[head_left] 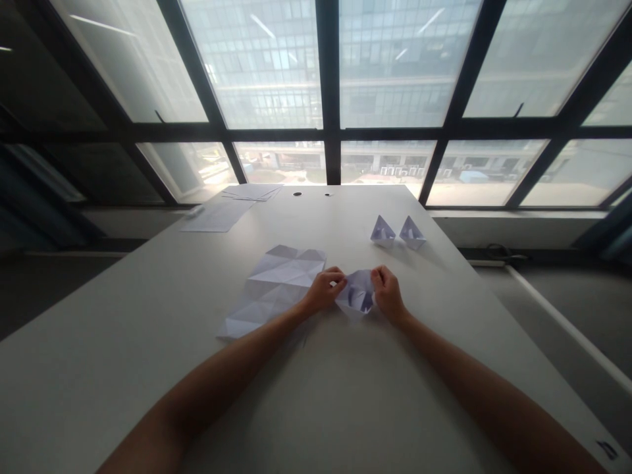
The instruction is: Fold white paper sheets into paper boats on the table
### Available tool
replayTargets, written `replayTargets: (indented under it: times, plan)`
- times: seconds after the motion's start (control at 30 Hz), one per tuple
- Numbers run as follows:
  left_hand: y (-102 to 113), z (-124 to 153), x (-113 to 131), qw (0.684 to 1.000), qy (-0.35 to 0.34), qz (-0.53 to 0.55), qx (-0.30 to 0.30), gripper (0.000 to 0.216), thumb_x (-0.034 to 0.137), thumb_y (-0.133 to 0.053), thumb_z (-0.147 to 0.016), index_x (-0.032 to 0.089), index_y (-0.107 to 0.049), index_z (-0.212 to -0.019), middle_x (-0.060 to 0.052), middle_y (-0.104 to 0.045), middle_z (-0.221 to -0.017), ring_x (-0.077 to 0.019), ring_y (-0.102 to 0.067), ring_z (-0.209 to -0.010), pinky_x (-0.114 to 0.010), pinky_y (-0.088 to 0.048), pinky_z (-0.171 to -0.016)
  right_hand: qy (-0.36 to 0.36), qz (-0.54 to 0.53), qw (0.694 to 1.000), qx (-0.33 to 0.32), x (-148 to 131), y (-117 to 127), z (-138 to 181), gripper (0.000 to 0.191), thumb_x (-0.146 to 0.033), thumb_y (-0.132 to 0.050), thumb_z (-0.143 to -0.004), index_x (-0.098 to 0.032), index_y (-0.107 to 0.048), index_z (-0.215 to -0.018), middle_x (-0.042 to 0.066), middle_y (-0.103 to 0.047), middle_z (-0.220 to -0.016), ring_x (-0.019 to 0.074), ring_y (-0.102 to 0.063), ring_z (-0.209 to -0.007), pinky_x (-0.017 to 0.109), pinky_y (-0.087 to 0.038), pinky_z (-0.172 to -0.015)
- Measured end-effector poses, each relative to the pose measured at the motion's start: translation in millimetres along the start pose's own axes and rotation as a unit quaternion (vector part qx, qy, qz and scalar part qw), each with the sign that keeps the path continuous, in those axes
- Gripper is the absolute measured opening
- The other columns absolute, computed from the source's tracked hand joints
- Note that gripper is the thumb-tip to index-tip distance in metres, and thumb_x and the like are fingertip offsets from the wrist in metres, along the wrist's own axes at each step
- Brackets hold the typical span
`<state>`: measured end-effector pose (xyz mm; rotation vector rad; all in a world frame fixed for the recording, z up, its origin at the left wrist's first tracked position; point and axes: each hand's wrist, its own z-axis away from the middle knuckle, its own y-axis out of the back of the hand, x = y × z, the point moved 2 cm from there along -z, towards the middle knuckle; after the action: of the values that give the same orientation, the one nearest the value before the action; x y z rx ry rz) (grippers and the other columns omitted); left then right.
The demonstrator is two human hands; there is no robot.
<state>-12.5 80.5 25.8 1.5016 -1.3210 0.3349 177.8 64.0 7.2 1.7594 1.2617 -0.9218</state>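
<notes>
Loose sheets: fanned sheets (pixel 254 191) and a flat sheet (pixel 217 218) by the far left corner of the counter (pixel 148 316); well apart from your work.
Creased sheet: opened-out creased paper (pixel 271 283), left of the counter's middle. Your left forearm crosses its near part; contact can't be told. Likeliest obstruction.
Left hand: your left hand (pixel 326 289) is closed in a pinch on the folded paper's left rim.
Folded paper: folded paper (pixel 356 288) between your hands, mid-counter, cavity open upward. Judged light, springy at the creases, easily crushed or torn; best taken by the doubled side edges.
Right hand: your right hand (pixel 388 293) has fingers curled, thumb pressing the right rim.
Paper boats: left boat (pixel 382 234) and right boat (pixel 413 234), side by side near the right edge, beyond your right hand.
Dark object: small dark object (pixel 607 449), near right corner; unidentified.
</notes>
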Motion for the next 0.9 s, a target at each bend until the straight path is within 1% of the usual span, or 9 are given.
replayTargets:
  times: [0.1,0.2,0.33,0.43,0.53,0.63,0.73,0.83,0.9]
  plan:
    - [4,1,5,0.997,-0.012,-0.047,0.065,0.019,0.021,-0.056,-0.090,0.015,-0.071,-0.081,-0.003,-0.058,-0.079,-0.0119,-0.054,-0.070,-0.019,-0.043,-0.056,0.026,0.003,0.999,0.020,-8,-1,3,0.019,-0.037,-0.051,-0.091,-0.022,-0.049,-0.079,-0.003,-0.049,-0.072,0.0142,-0.046,-0.065,0.026,-0.037,-0.059]
    - [8,3,8,0.988,-0.031,-0.093,0.118,0.019,0.020,-0.055,-0.091,0.017,-0.072,-0.082,-0.002,-0.056,-0.076,-0.0112,-0.052,-0.068,-0.019,-0.042,-0.058,0.049,0.012,0.998,0.036,-17,2,7,0.017,-0.035,-0.053,-0.090,-0.022,-0.050,-0.079,-0.002,-0.049,-0.072,0.0148,-0.046,-0.066,0.027,-0.039,-0.061]
    - [12,3,7,0.976,-0.057,-0.138,0.159,0.020,0.020,-0.053,-0.094,0.018,-0.072,-0.093,-0.001,-0.052,-0.075,-0.0120,-0.049,-0.068,-0.021,-0.042,-0.062,0.072,0.035,0.997,-0.016,-25,3,12,0.019,-0.031,-0.053,-0.089,-0.022,-0.053,-0.072,-0.002,-0.048,-0.067,0.0143,-0.043,-0.061,0.028,-0.036,-0.058]
    - [14,2,5,0.968,-0.071,-0.167,0.173,0.023,0.022,-0.050,-0.097,0.019,-0.071,-0.104,-0.001,-0.051,-0.077,-0.0130,-0.050,-0.071,-0.023,-0.042,-0.066,0.089,0.086,0.989,-0.086,-30,1,17,0.017,-0.028,-0.054,-0.086,-0.022,-0.057,-0.070,-0.001,-0.051,-0.066,0.0148,-0.045,-0.061,0.028,-0.036,-0.059]
    - [17,2,4,0.964,-0.073,-0.182,0.179,0.025,0.025,-0.048,-0.099,0.020,-0.069,-0.111,-0.002,-0.053,-0.080,-0.0136,-0.051,-0.073,-0.024,-0.043,-0.069,0.095,0.174,0.971,-0.134,-32,-3,21,0.014,-0.026,-0.059,-0.081,-0.022,-0.058,-0.067,0.000,-0.055,-0.067,0.0146,-0.048,-0.061,0.028,-0.035,-0.060]
    - [18,2,2,0.961,-0.072,-0.194,0.185,0.025,0.025,-0.048,-0.099,0.021,-0.068,-0.113,-0.002,-0.053,-0.082,-0.0136,-0.051,-0.074,-0.023,-0.043,-0.070,0.080,0.248,0.953,-0.154,-33,-6,25,0.012,-0.025,-0.063,-0.079,-0.023,-0.059,-0.068,0.000,-0.059,-0.069,0.0144,-0.049,-0.060,0.027,-0.033,-0.058]
    - [18,2,1,0.959,-0.071,-0.204,0.184,0.024,0.023,-0.049,-0.098,0.021,-0.068,-0.113,-0.002,-0.053,-0.082,-0.0134,-0.052,-0.074,-0.023,-0.043,-0.070,0.068,0.286,0.940,-0.171,-33,-8,29,0.013,-0.027,-0.066,-0.078,-0.023,-0.060,-0.067,0.002,-0.061,-0.072,0.0160,-0.053,-0.064,0.028,-0.032,-0.059]
    - [17,2,2,0.958,-0.069,-0.211,0.179,0.025,0.020,-0.050,-0.097,0.021,-0.067,-0.115,-0.002,-0.053,-0.083,-0.0136,-0.052,-0.074,-0.023,-0.042,-0.070,0.070,0.290,0.937,-0.180,-31,-11,33,0.015,-0.023,-0.066,-0.077,-0.023,-0.059,-0.064,0.003,-0.061,-0.071,0.0174,-0.054,-0.067,0.029,-0.034,-0.062]
    - [17,2,3,0.959,-0.066,-0.209,0.178,0.024,0.019,-0.050,-0.097,0.021,-0.067,-0.114,-0.002,-0.053,-0.083,-0.0136,-0.051,-0.074,-0.023,-0.042,-0.070,0.067,0.271,0.944,-0.177,-29,-12,35,0.016,-0.017,-0.063,-0.076,-0.023,-0.058,-0.062,0.002,-0.059,-0.070,0.0171,-0.053,-0.067,0.029,-0.035,-0.063]
